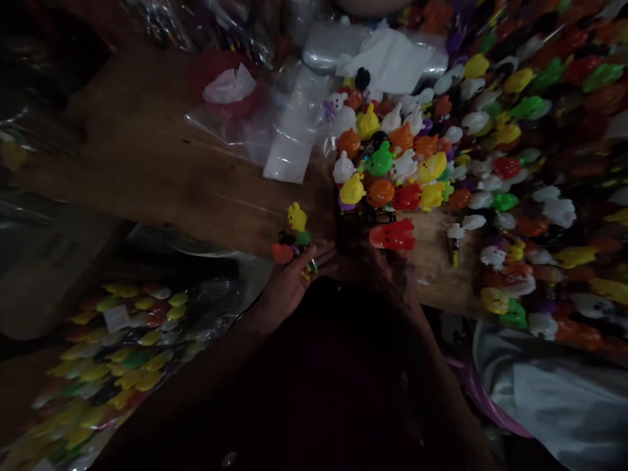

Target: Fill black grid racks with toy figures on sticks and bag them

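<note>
My left hand [293,282] is closed around a small bunch of plastic toys at the front edge of the wooden table. A yellow animal-headed toy [297,216] and an orange toy [282,254] stick out past its thumb, with green and black parts between them. My right hand [396,278] is in deep shadow, its fingers curled at a red animal-shaped toy [398,234] with dark face marks. The red toy lies just in front of a tightly packed group of similar toys [381,193], heads up, in several colours.
Many more toys [534,209] cover the table's right side. A single white toy [456,242] lies apart on the wood [432,261]. Clear plastic bags [294,131] and a red bowl [230,98] are further back. Bagged toys [127,353] stand lower left; a pink-rimmed tub [483,399] is lower right.
</note>
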The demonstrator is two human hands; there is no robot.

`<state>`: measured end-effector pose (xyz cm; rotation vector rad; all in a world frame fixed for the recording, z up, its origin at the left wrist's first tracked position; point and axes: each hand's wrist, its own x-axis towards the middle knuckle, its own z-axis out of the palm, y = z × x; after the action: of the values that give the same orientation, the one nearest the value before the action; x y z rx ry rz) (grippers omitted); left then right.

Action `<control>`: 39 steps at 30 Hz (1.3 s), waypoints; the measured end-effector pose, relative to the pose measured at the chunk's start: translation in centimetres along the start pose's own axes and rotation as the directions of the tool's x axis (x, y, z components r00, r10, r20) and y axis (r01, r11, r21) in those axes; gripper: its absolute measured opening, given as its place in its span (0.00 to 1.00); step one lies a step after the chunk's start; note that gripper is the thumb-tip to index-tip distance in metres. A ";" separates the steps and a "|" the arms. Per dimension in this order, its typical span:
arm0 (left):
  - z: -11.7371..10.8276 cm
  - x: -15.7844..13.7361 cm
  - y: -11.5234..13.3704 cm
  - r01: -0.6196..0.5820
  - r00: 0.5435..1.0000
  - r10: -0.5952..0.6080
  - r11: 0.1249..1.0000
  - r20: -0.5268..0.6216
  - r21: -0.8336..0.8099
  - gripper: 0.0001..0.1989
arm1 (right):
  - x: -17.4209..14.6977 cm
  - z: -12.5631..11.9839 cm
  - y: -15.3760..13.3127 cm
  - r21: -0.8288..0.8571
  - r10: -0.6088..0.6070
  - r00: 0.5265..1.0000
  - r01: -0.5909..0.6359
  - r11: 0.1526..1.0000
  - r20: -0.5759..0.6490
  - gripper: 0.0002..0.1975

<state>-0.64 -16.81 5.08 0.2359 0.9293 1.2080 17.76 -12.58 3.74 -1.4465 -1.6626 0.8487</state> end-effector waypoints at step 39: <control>0.2 -2.3 -3.0 -0.308 0.949 0.224 0.505 0.222 0.807 0.16 | -6.3 -1.5 -3.2 0.112 -0.355 0.932 0.346 0.932 0.074 0.12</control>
<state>1.44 -19.92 4.55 1.2556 1.3849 0.9148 17.97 -19.28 6.54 -1.0128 -1.8513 0.7898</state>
